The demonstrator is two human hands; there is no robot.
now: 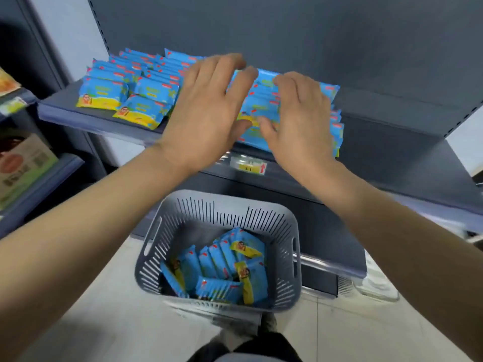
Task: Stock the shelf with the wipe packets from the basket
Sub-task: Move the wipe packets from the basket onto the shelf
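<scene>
Blue and yellow wipe packets stand in rows on the dark blue shelf. A tight row of packets sits at the shelf's middle. My left hand lies over the left side of that row with fingers spread and straight. My right hand covers its right side, fingers bent loosely over the packet tops. Below, a grey slotted basket on the floor holds several more packets.
A price tag hangs on the shelf's front edge. The right part of the shelf holds no goods. A neighbouring shelf unit at the left carries boxed goods. A lower shelf juts out behind the basket.
</scene>
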